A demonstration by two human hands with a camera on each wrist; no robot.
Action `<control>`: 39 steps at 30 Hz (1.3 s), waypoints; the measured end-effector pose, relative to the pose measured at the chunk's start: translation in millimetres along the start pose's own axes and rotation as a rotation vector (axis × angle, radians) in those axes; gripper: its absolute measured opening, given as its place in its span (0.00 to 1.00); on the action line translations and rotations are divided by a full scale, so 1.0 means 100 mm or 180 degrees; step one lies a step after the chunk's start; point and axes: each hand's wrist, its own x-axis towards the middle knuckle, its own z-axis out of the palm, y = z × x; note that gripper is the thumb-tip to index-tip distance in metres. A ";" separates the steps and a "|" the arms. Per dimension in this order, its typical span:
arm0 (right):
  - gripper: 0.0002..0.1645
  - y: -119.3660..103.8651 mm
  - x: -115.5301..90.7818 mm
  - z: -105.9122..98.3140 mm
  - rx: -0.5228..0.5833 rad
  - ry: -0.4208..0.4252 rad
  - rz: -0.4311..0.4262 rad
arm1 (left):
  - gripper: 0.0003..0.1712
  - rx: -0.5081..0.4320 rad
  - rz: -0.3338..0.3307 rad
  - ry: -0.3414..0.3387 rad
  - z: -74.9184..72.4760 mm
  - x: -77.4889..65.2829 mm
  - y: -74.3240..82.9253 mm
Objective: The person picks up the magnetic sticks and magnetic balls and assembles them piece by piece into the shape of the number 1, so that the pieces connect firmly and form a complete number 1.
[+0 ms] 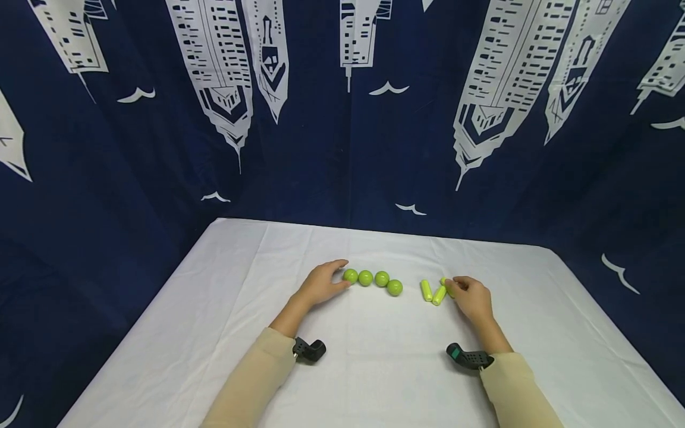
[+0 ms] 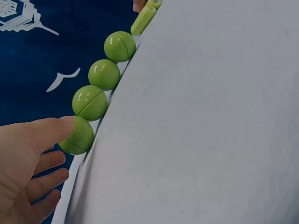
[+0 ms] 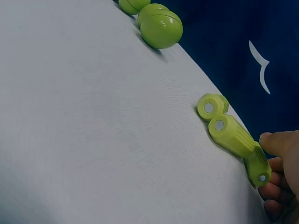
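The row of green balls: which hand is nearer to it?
Left. The left hand is at the leftmost ball; the right hand is farther away, at the green sticks.

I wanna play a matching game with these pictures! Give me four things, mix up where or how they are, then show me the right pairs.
Things:
1. Shiny green balls
2. Left hand
3. Right hand
4. Dark blue cloth with white buildings

Places and states:
A. Holds the rightmost yellow-green faceted stick
B. Beyond the far edge of the white-cloth-covered table
C. Four in a slightly bent row
D. Thumb at the leftmost ball

Pairs: 1-C, 2-D, 3-A, 4-B
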 end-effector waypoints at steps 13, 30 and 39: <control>0.24 0.03 0.02 0.08 0.0289 0.0160 0.0138 | 0.28 -0.0665 -0.0134 0.0212 0.15 0.02 0.01; 0.16 0.08 -0.04 0.19 0.0224 0.0799 -0.0275 | 0.23 -0.0697 -0.0073 0.0505 0.27 0.02 -0.08; 0.18 0.09 -0.07 0.18 0.0168 0.0766 -0.0204 | 0.21 -0.0775 -0.0115 0.0535 0.28 0.00 -0.11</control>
